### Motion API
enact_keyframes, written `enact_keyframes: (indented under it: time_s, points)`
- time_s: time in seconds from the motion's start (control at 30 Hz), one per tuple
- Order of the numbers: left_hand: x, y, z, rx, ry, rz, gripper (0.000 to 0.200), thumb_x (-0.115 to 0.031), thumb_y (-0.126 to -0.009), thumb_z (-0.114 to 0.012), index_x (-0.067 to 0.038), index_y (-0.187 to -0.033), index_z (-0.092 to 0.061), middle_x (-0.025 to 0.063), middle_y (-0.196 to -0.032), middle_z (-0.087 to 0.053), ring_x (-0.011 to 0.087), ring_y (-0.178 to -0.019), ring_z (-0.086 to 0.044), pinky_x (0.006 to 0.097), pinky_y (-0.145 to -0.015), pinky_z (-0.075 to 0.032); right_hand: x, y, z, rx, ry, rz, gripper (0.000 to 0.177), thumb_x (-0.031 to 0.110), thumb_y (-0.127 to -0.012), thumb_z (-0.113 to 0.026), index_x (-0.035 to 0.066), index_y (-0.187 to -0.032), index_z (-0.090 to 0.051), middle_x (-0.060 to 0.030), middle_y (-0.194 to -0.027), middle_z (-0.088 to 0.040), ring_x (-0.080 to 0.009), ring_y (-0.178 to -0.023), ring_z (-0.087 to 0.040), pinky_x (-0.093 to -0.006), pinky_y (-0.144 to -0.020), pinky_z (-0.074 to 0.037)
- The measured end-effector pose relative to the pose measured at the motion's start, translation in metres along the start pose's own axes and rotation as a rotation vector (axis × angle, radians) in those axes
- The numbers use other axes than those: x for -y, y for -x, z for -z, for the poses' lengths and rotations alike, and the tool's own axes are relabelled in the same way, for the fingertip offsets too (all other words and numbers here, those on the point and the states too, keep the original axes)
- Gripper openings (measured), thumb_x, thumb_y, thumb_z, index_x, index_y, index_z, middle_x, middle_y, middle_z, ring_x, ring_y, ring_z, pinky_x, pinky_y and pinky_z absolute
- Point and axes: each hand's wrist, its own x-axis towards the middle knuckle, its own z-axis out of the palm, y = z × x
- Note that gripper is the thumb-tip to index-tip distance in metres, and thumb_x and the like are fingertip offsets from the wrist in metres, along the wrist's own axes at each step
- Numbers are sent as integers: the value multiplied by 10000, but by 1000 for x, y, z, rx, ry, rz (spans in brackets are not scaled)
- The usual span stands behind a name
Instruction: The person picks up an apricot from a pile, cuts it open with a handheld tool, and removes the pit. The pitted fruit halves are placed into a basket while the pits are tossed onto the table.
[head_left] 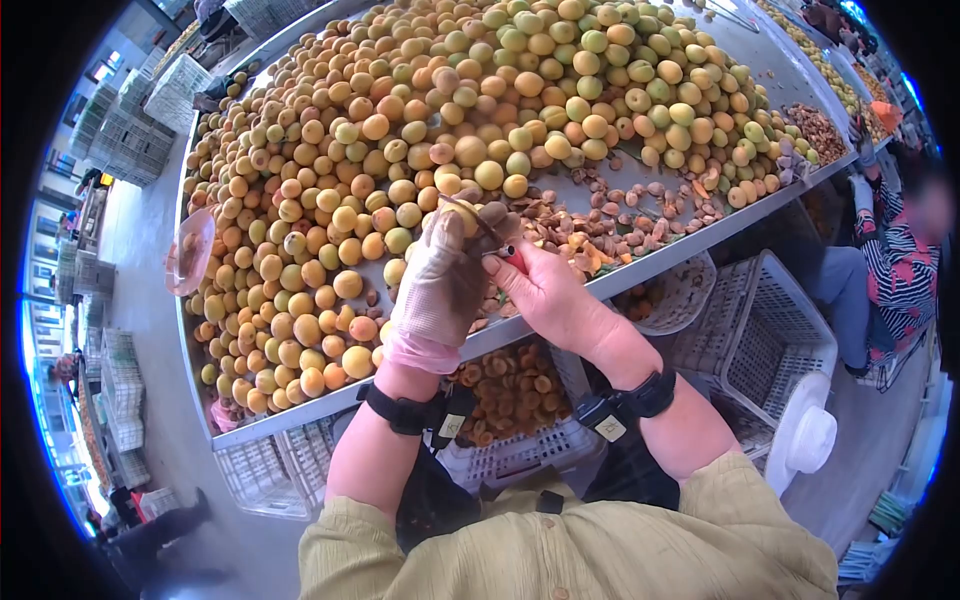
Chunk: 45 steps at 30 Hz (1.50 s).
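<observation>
My left hand [435,285], in a stained pale glove, is closed around an apricot [465,218], mostly covered by the fingers. My bare right hand [555,300] pinches what looks like a small knife [508,251] with some red at its handle. A thin, dark, curved strip runs from it across the fruit toward the gloved fingers. Both hands are together above the table's near edge. Behind them lies a big heap of whole apricots [430,120], yellow, orange and greenish. Loose apricot pits [655,205] and torn pieces lie right of my hands.
Below the metal table edge [640,268], a crate holds halved apricots [510,390]. A white round basket [690,295] and plastic crates [780,330] stand at right, with a white hat [805,440]. A seated person [895,260] is beyond. Stacked crates [125,130] stand left.
</observation>
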Motion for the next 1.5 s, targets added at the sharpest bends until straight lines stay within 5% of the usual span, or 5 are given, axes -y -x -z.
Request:
enact_keyframes:
  time_s: [0.2,0.87,1.2,1.33,1.5]
  points:
    - [-20,-5,2,29,-365,17,537,-294,-862,-686,-17,-1269,-473,73,-1109,-559,206,-1036,-557,347,-952,-439,3,-5,29,162,101,-168,365,344,-956,-536,-20,-977,-549,-135,-763,-628,-227,-697,-588,-350,-678,-473]
    - [-1,-6,-7,-105,24,-4,396,-316,-893,-648,-46,-1161,-542,69,-1029,-610,229,-945,-604,355,-927,-460,8,2,5,-21,139,-95,336,341,-949,-521,7,-970,-555,-148,-738,-648,-333,-745,-640,-407,-681,-483]
    - [-17,-15,5,7,-636,-179,536,-283,-857,-693,32,-1236,-481,86,-1104,-575,181,-987,-584,343,-927,-470,-1,0,29,78,121,-126,361,352,-940,-538,-9,-944,-555,-176,-808,-650,-332,-794,-635,-401,-716,-483]
    - [-4,-8,-4,5,-234,-47,487,-281,-838,-717,-10,-1187,-513,74,-1070,-578,177,-994,-565,317,-896,-459,11,3,16,29,169,-128,339,342,-941,-533,3,-939,-552,-166,-778,-653,-347,-772,-638,-410,-701,-486]
    - [-5,-9,-6,-40,-374,-104,471,-282,-833,-722,-21,-1168,-519,64,-1052,-566,168,-980,-552,304,-888,-447,12,0,18,7,254,-134,336,350,-937,-535,15,-951,-560,-166,-785,-661,-357,-789,-642,-430,-712,-489]
